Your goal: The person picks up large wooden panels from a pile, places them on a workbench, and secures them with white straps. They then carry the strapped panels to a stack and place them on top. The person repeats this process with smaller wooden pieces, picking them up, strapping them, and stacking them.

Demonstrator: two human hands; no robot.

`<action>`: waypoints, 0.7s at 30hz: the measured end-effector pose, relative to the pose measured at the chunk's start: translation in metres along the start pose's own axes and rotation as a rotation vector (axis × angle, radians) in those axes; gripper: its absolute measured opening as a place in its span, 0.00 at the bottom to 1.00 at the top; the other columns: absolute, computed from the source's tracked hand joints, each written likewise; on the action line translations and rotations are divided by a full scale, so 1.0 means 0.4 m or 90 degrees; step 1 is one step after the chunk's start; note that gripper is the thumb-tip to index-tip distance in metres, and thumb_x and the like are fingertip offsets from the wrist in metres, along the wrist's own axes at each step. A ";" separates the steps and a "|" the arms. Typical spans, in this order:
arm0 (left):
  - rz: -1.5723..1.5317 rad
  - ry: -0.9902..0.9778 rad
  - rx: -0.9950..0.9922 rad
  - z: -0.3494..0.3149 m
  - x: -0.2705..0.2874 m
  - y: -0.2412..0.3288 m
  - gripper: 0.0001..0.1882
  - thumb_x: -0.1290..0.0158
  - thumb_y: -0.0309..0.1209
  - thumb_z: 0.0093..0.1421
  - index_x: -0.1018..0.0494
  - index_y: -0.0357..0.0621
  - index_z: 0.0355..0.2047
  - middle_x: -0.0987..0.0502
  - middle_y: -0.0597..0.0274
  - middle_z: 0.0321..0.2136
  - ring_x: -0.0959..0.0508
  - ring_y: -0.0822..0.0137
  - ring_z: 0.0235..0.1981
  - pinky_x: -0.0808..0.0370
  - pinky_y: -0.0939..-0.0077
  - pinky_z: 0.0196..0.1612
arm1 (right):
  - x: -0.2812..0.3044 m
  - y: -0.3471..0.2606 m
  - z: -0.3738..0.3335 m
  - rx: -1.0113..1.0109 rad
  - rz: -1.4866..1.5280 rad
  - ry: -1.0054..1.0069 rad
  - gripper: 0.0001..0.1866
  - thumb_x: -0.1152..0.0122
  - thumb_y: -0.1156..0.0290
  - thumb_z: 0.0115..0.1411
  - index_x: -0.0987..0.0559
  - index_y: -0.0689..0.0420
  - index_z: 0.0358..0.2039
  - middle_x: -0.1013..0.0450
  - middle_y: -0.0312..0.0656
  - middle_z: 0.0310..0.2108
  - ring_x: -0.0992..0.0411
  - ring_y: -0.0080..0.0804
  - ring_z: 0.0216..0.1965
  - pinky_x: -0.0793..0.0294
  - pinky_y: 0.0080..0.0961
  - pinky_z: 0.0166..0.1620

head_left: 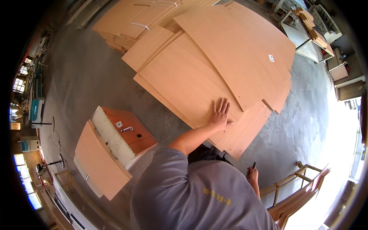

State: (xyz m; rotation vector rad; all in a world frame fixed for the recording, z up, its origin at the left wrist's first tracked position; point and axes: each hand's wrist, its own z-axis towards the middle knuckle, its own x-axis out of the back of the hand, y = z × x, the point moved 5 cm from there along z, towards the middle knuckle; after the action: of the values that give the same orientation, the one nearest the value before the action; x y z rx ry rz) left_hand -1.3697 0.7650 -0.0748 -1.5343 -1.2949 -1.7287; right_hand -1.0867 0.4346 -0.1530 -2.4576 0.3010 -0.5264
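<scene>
My left hand [220, 115] lies flat with fingers spread on a light wood panel [180, 76] in a broad, uneven stack in front of me. Another panel [237, 50], bearing a small white label [271, 58], overlaps it at an angle on the right. My right hand [253, 176] hangs low beside my body, away from the stack. It is closed round a slim dark object [254, 165], of which only the end sticks out; its kind cannot be made out.
An orange-topped cabinet [128, 128] stands at the left, a wood panel [97, 159] leaning against its side. More strapped boards [130, 19] are stacked at the far left. A metal-framed rack [276, 189] with boards is at lower right, a white cart [303, 40] at far right.
</scene>
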 end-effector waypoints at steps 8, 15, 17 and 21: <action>0.018 0.078 0.067 -0.223 -0.094 0.054 0.34 0.51 0.43 0.59 0.47 0.56 0.65 0.52 0.66 0.67 0.56 0.59 0.68 0.64 0.46 0.67 | -0.028 -0.102 0.122 0.058 -0.162 -0.174 0.16 0.49 0.58 0.62 0.26 0.59 0.29 0.32 0.36 0.16 0.38 0.23 0.13 0.40 0.22 0.17; 0.187 0.150 0.248 -0.465 -0.028 -0.169 0.36 0.49 0.51 0.57 0.42 0.52 0.62 0.45 0.55 0.63 0.48 0.55 0.65 0.52 0.45 0.63 | 0.165 0.011 0.161 0.030 -0.134 -0.144 0.17 0.47 0.55 0.62 0.26 0.58 0.29 0.32 0.37 0.15 0.37 0.22 0.12 0.41 0.21 0.15; 0.213 0.225 0.406 -0.514 -0.003 -0.219 0.40 0.48 0.56 0.55 0.41 0.43 0.60 0.39 0.45 0.59 0.40 0.50 0.62 0.44 0.48 0.61 | 0.222 0.061 0.159 0.012 -0.133 -0.117 0.17 0.47 0.55 0.62 0.26 0.58 0.29 0.32 0.37 0.15 0.37 0.23 0.11 0.41 0.21 0.14; -0.475 0.396 0.787 -0.521 -0.127 -0.457 0.44 0.46 0.63 0.50 0.32 0.26 0.45 0.26 0.36 0.42 0.26 0.44 0.46 0.30 0.57 0.47 | 0.296 0.124 0.140 -0.013 -0.160 -0.121 0.17 0.48 0.56 0.62 0.26 0.58 0.27 0.31 0.37 0.14 0.37 0.24 0.10 0.40 0.22 0.14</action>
State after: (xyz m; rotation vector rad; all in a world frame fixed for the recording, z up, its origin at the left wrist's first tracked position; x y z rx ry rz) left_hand -1.6108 0.6504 -0.1657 0.1895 -2.0389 -1.0661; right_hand -0.9609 0.3849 -0.1888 -2.5570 -0.0818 -0.3887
